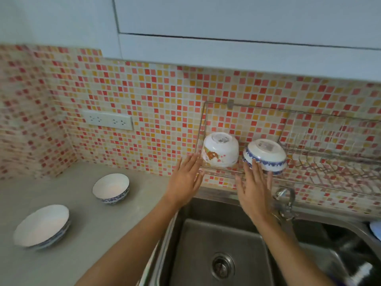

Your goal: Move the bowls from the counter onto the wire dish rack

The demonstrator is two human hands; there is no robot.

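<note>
Two bowls sit upside down on the wire dish rack fixed to the tiled wall: a white flowered bowl at its left end and a blue-patterned bowl beside it. My left hand hovers just left of and below the flowered bowl, fingers spread, holding nothing. Just below the blue-patterned bowl, my right hand is also spread and empty. On the grey counter stand a small blue-rimmed bowl and a wider white bowl, both upright.
A steel sink lies below my arms, with a tap at its back right. A double wall socket is on the mosaic tiles. White cabinets hang overhead. The rack's right part has plate slots.
</note>
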